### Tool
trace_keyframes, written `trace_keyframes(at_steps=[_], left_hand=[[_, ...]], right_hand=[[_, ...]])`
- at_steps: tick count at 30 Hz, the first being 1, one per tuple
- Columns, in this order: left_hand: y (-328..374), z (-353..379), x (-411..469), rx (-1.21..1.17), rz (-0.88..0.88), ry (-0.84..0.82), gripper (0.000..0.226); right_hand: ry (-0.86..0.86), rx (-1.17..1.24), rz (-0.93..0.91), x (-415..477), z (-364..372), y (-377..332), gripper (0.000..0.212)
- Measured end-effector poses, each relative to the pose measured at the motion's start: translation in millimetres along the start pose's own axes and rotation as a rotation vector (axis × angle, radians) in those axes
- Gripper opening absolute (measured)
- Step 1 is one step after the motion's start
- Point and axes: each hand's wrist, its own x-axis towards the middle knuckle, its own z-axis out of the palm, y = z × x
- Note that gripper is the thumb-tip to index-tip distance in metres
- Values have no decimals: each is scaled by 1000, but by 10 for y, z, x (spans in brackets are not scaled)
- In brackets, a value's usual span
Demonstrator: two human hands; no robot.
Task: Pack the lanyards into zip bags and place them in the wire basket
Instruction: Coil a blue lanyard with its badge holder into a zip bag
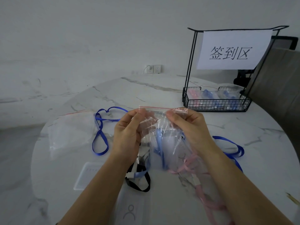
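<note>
Just short of the black wire basket on the white marble bench, a person holds a clear plastic zip bag with a red seal strip upright, with a pale blue lanyard inside. The left hand and right hand each pinch the strip between thumb and fingers. The strip runs left to right; the basket lies beyond it, nearer the right hand. Whether the seal is fully closed is unclear.
</note>
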Motion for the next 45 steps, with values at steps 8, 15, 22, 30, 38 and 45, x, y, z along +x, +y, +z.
trace_keyframes(at_steps=[8,15,22,30,38,45], left_hand=[[-7,-33,-4,45,14,-20,9],[-42,-1,-34,157,54,-17,43],[-46,-25,-34,187,65,-79,40],[-38,-12,-55,197,29,-106,28],[-32,-29,-50,263,84,-95,37],[-28,9,-95,386,190,-160,22]], right_hand=[[-63,72,29,-17,-6,-17,10],[-22,-16,45,-30,-12,-36,6],[-33,-18,29,-35,-2,-29,7],[-42,26,4,-41,-1,-36,19],[-67,-43,-61,-22,-31,-12,20],[-128,-151,-132,-9,-110,-23,11]])
